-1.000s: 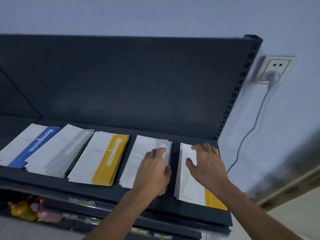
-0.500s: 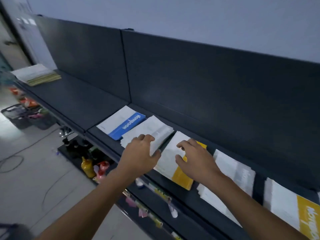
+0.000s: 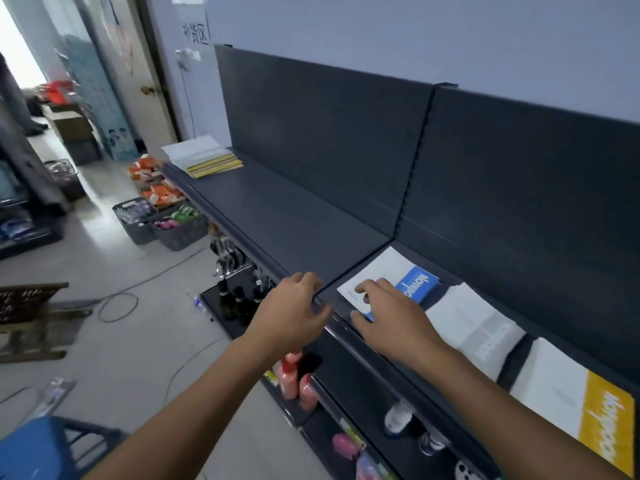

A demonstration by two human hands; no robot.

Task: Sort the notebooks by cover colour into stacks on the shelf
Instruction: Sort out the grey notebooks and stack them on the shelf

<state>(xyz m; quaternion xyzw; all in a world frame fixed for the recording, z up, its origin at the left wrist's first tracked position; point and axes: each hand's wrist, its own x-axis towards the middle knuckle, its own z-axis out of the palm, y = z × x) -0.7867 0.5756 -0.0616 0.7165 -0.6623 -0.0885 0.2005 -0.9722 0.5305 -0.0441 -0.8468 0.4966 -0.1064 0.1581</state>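
A blue-banded notebook stack (image 3: pixel 388 275) lies on the dark shelf (image 3: pixel 277 216). To its right sit a grey-banded stack (image 3: pixel 481 323) and a yellow-banded stack (image 3: pixel 571 400). My right hand (image 3: pixel 391 317) rests on the blue stack's near end with fingers spread. My left hand (image 3: pixel 294 310) hovers over the shelf's front edge just left of that stack, fingers loosely bent, holding nothing. A separate pile of notebooks (image 3: pixel 202 161) with yellow and green edges lies at the shelf's far left end.
Below the shelf are lower shelves with bottles (image 3: pixel 294 379). Crates of goods (image 3: pixel 166 223) stand on the floor to the left, with cables across the floor. A blue stool (image 3: pixel 34 448) sits bottom left. A door (image 3: pixel 128 64) is at the back.
The view swung left along the shelf. Both hands moved from the grey and yellow stacks to the blue stack at the row's left end.
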